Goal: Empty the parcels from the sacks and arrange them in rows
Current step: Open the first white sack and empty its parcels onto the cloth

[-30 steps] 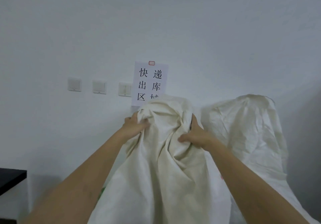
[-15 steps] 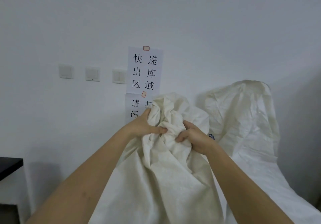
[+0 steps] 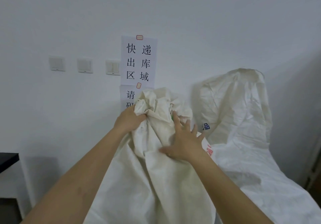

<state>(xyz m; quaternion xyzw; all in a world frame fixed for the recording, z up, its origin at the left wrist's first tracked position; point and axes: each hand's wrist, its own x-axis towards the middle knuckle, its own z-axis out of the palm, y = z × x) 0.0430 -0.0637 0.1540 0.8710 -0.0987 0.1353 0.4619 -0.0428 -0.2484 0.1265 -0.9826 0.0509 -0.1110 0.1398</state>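
Right hand (image 3: 184,143) has let go of the bunched neck since half a second ago: fingers now spread and straight, palm flat against the front of the near sack (image 3: 156,180), just below the gather. Thumb points left across the cloth. Left hand (image 3: 129,119) hasn't changed jobs, it still grips the gathered top of that sack, fingers curled into the fabric at the left of the bunch. Camera view has also tipped down a little; more of the wall notices shows than before.

I see the near sack standing between my two forearms, off-white woven cloth, crumpled top at about mid-frame, body running down out of frame. A small bit of green shows at the neck just above my right fingertips (image 3: 174,115); can't tell what it is. No parcels visible, contents hidden by the cloth.

Second sack (image 3: 243,119) stands to the right, against the wall, top slumped over, blue print on its left side and red print lower down next to my right wrist. The two sacks touch or overlap there; can't tell which.

Wall behind: upper paper notice (image 3: 139,62) with black characters, lower notice (image 3: 128,96) partly hidden by the near sack. Three wall switches (image 3: 84,65) in a row left of the notices. Dark table edge (image 3: 8,159) at far left.
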